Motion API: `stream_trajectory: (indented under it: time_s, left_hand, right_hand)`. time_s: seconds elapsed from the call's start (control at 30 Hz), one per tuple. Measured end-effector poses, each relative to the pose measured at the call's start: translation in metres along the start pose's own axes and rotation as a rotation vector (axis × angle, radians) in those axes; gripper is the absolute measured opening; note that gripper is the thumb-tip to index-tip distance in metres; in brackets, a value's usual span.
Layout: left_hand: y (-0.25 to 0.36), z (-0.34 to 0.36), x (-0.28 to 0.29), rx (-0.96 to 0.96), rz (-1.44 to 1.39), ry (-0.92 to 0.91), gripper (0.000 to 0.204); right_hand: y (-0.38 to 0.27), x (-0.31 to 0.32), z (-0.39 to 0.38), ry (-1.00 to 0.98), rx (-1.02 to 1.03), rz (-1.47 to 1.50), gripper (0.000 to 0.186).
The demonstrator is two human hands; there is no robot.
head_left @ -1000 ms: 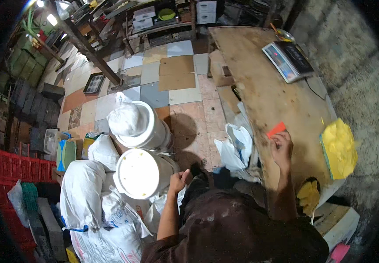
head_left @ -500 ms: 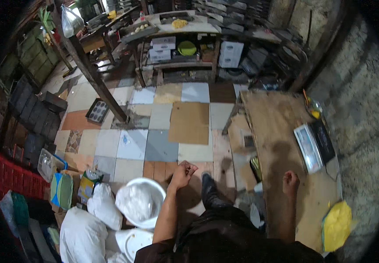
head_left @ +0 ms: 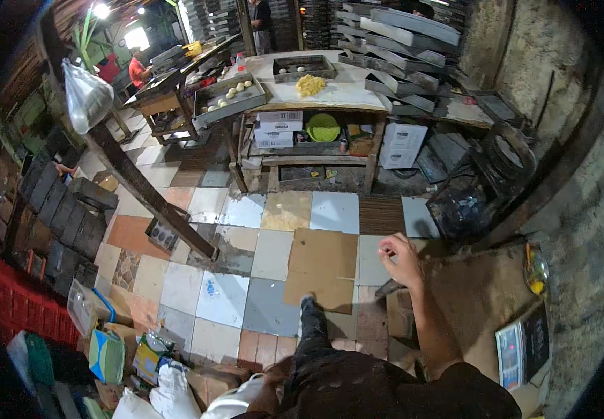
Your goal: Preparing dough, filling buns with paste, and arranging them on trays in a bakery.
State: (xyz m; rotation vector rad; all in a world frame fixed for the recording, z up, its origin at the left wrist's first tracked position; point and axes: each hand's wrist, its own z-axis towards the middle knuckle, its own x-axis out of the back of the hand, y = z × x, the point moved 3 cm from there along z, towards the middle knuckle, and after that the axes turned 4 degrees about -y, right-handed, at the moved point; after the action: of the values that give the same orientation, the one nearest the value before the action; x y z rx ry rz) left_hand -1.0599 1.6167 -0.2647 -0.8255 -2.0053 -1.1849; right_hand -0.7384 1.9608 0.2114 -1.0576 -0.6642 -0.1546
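Note:
My right hand [head_left: 401, 260] is raised in front of me with its fingers loosely curled in, and nothing shows in it. Below and beside it lies the corner of a wooden table [head_left: 455, 300], with the cardboard sheet [head_left: 323, 262] on the floor to its left. Low at the bottom edge, my left arm [head_left: 268, 391] shows only in part beside a white tub [head_left: 235, 401]; its fingers are hidden. My foot [head_left: 309, 307] is at the near edge of the cardboard.
Ahead stands a worktable [head_left: 274, 91] bearing trays of dough balls [head_left: 235, 91] and a yellow heap [head_left: 310, 85]. A wooden post [head_left: 148, 188] leans on the left, near a muffin tin [head_left: 162, 234]. Stacked metal trays [head_left: 399, 49] stand behind. A scale [head_left: 515, 353] sits on the right table.
I have stepped forward toward the worktable, with the view tilting up. My right hand has swung forward and up from over the right table; my left has dropped back to the lower edge.

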Motion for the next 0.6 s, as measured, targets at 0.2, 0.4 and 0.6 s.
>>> stream_trajectory:
  time_s: [0.2,0.4,0.6]
  left_hand:
    - [-0.039,0.122,0.08,0.21,-0.011,-0.184,0.034]
    - [-0.016,0.29,0.18,0.151,0.119,-0.132,0.032]
    - [0.117,0.558,0.392,0.02,-0.44,0.345,0.027]
  right_hand:
    - [0.12,-0.067,0.125,-0.032,-0.028,-0.133,0.018]
    - [0.206,-0.062,0.228,0.039,-0.44,0.015,0.038]
    - [0.261,-0.062,0.359,0.037,-0.62,0.061,0.042]
